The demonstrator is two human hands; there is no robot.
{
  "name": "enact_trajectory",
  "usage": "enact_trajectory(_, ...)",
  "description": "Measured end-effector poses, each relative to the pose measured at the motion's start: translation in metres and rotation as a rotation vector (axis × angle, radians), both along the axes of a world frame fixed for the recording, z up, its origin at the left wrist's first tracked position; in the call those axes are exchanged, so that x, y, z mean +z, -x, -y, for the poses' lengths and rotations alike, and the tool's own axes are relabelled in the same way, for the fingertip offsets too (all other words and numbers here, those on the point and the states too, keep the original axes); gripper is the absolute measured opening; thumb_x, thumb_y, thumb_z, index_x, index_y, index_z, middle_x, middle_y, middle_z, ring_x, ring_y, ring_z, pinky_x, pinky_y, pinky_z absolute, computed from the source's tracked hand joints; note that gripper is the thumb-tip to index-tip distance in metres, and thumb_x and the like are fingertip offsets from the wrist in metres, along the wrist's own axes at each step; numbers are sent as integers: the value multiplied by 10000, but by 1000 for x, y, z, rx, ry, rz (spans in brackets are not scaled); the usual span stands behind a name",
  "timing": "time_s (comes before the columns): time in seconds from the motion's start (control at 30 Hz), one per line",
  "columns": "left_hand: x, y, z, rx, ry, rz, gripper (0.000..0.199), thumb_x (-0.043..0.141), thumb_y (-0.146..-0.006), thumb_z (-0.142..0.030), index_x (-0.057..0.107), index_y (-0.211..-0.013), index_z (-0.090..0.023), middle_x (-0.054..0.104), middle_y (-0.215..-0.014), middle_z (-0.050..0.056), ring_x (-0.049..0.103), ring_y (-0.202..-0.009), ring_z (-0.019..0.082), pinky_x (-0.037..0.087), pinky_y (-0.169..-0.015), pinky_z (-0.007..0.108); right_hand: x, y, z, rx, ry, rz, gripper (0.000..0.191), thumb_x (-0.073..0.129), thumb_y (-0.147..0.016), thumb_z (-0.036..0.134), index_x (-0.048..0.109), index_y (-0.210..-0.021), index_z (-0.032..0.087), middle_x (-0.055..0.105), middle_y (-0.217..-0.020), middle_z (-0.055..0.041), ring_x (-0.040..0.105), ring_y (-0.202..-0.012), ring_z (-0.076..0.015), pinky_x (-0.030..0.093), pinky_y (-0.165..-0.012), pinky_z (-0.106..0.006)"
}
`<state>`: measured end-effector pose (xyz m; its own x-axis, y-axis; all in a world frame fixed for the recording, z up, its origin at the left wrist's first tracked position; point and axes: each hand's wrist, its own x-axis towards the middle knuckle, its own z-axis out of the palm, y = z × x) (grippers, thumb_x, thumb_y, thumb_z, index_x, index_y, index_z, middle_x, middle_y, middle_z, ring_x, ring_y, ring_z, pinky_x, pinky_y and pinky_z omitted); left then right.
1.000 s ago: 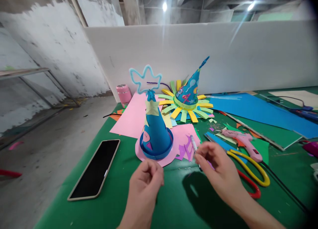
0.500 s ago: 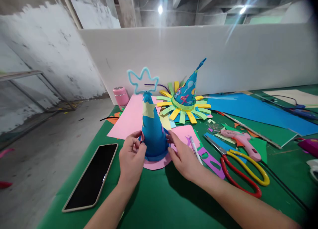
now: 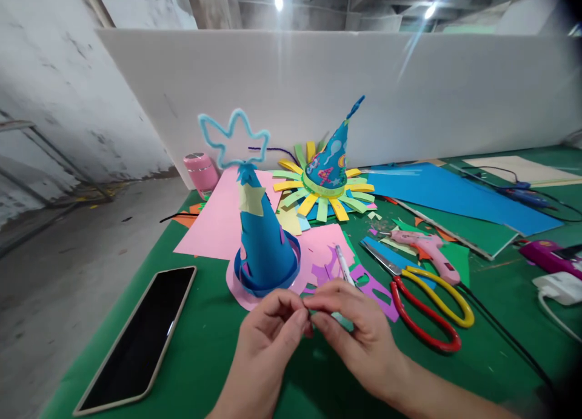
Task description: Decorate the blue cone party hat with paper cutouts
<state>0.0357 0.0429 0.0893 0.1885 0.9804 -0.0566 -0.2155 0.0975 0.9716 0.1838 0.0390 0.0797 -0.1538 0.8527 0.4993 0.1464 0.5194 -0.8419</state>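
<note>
My left hand (image 3: 275, 337) and my right hand (image 3: 352, 331) meet fingertip to fingertip just in front of a blue paper cone hat (image 3: 268, 243). Both are pinched closed; whatever is between the fingers is too small or hidden to make out. A pale teal scrap (image 3: 344, 322) shows by the right fingers; I cannot tell whether it is held. The hat stands upright on a pink round brim (image 3: 236, 288), with a cream star (image 3: 252, 199) near its tip. Above it rises a light blue fuzzy wire shape (image 3: 236, 119).
To the right lie scissors (image 3: 450, 343), a pink glue gun (image 3: 427, 249), purple paper cut-outs (image 3: 375, 294) and a white marker (image 3: 344, 264). A phone (image 3: 140, 340) rests at left. Behind stand a patterned cone hat (image 3: 330, 164) with yellow and green strips and a pink jar (image 3: 200, 173).
Both hands have left the sides of the blue hat and come together in front of it, toward me. The view has shifted slightly to the right.
</note>
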Motion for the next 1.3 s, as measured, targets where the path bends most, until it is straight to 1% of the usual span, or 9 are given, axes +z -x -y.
enact_trajectory(0.17, -20, 3, -7, -110, 87, -16, 151, 670, -721, -282, 636, -649, -154, 521, -628, -4, 463, -628, 118, 379, -619, 225, -15, 2, -2, -49, 224, -41, 64, 589, -799, 196, 653, -802, 200, 615, -716, -7, 578, -668, -130, 456, -622, -240)
enact_trajectory(0.27, -26, 9, -12, -196, 104, -51, 179, 662, -730, -297, 636, -627, -153, 497, -611, -9, 436, -610, 115, 354, -592, 223, -17, 1, -3, -10, 358, -22, 68, 606, -773, 234, 606, -736, 177, 566, -669, 5, 520, -582, -113, 416, -530, -221)
enact_trajectory(0.33, -28, 11, -12, -233, 122, -67, 196, 659, -731, -310, 636, -623, -148, 492, -599, -8, 422, -593, 111, 337, -571, 221, -17, 0, -2, 20, 381, -20, 71, 594, -769, 234, 566, -739, 176, 548, -693, 3, 505, -588, -112, 417, -532, -221)
enact_trajectory(0.5, -25, 9, -9, -192, 185, -42, 207, 684, -700, -324, 640, -606, -145, 490, -592, -10, 409, -559, 98, 309, -544, 214, -19, 0, 0, 22, 301, -12, 44, 567, -766, 166, 541, -793, 190, 570, -717, 1, 540, -645, -121, 454, -591, -222)
enact_trajectory(0.67, -22, 7, -9, -151, 256, -7, 209, 725, -651, -318, 637, -574, -145, 487, -565, -14, 399, -531, 90, 304, -524, 210, -24, 0, 1, -38, 185, 97, 79, 554, -781, 146, 548, -836, 202, 613, -748, -8, 573, -682, -128, 463, -629, -226)
enact_trajectory(0.87, -27, 5, -10, -116, 346, 56, 205, 751, -616, -310, 647, -569, -140, 512, -562, -3, 409, -525, 89, 321, -526, 210, -24, 1, 0, -105, 92, 185, 92, 511, -789, 134, 517, -850, 202, 598, -745, -23, 571, -678, -143, 461, -621, -247)
enact_trajectory(1.1, -26, 3, -11, -102, 389, 160, 221, 770, -596, -318, 646, -596, -134, 534, -577, 4, 431, -529, 86, 347, -535, 206, -22, 6, 2, -8, 1, 140, 177, 456, -804, 112, 508, -928, 228, 566, -766, -19, 563, -687, -140, 481, -624, -238)
enact_trajectory(1.17, -26, 3, -11, -46, 346, 121, 235, 757, -611, -341, 632, -630, -143, 540, -583, 2, 445, -531, 93, 354, -532, 207, -18, -1, -1, -95, 23, 104, 166, 457, -829, 138, 521, -937, 245, 564, -774, -11, 556, -680, -135, 476, -611, -229)
enact_trajectory(1.3, -29, 6, -8, 53, 95, -127, 186, 674, -697, -326, 559, -694, -180, 534, -623, -2, 472, -554, 117, 381, -530, 217, -3, -42, -19, -608, 160, 3, 138, 418, -897, 261, 547, -945, 248, 502, -675, 13, 494, -582, -128, 425, -510, -216)
